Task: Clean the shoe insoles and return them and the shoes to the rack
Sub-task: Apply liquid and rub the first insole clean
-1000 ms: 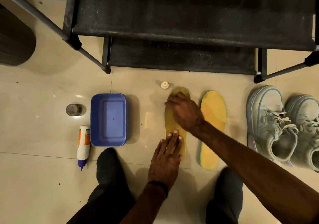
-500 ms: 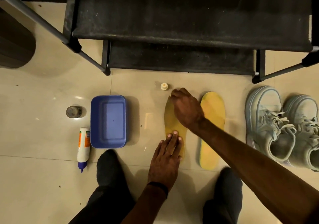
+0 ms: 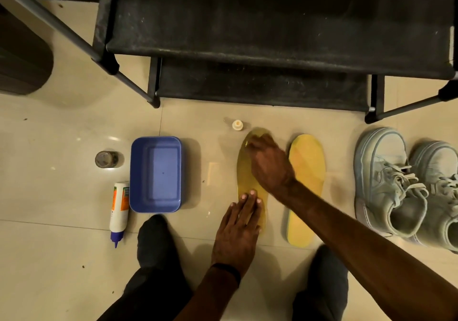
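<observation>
Two yellow insoles lie side by side on the floor tiles. My left hand point(image 3: 238, 229) lies flat with straight fingers pressing the heel end of the left insole point(image 3: 244, 172). My right hand point(image 3: 270, 164) reaches across and sits, knuckles up, on that insole's toe end; its fingers bend down and hide anything under them. The right insole point(image 3: 307, 172) lies untouched. A pair of pale grey-blue sneakers point(image 3: 386, 182) stands at the right. The black shoe rack point(image 3: 272, 36) spans the top.
A blue plastic tub point(image 3: 155, 174) sits left of the insoles, with a white bottle point(image 3: 119, 206) lying on its side and a small jar point(image 3: 105, 159) beside it. A small white cap point(image 3: 237, 125) stands near the insole's toe. My dark-socked feet point(image 3: 153, 241) are below.
My right hand has slid a little back and forth over the toe end of the left insole. The left hand has stayed put on the heel.
</observation>
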